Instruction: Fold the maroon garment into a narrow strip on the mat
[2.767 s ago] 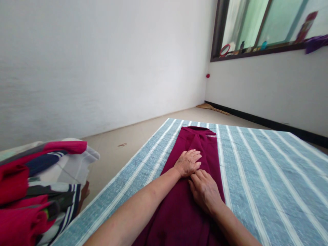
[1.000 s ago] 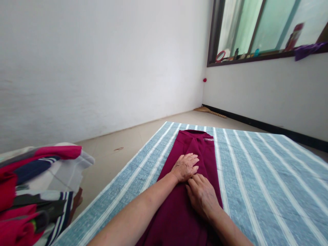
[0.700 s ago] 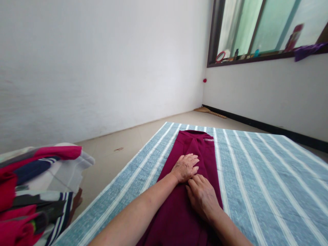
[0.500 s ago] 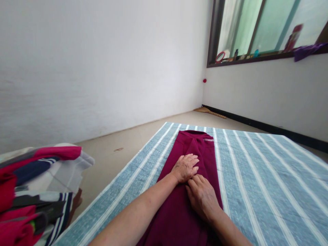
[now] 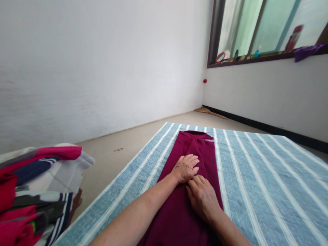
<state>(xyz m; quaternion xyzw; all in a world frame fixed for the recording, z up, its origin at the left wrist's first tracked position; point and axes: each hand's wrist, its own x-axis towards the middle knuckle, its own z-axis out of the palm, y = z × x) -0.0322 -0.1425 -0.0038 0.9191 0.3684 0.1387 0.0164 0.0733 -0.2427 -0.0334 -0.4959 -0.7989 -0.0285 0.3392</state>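
A maroon garment (image 5: pixel 173 215), folded into a long narrow strip, lies on the blue-and-white striped cover (image 5: pixel 256 181). Its far end shows a dark opening, with a small pale strip at the right edge. My left hand (image 5: pixel 186 168) rests flat across the middle of the cloth, fingers spread. Just nearer and to the right, my right hand (image 5: pixel 203 196) has its fingers bent and closed on the fabric, their tips touching or almost touching my left hand. The garment's near end runs beneath my forearms and out of view.
A heap of mixed clothes (image 5: pixel 48 174) stands at the left, beside the covered surface. Beyond lie pale floor with a small loop (image 5: pixel 118 149), a broom-like object (image 5: pixel 211 112) in the corner, and a windowsill (image 5: pixel 256 60) holding a round mirror (image 5: pixel 220 57) and bottles.
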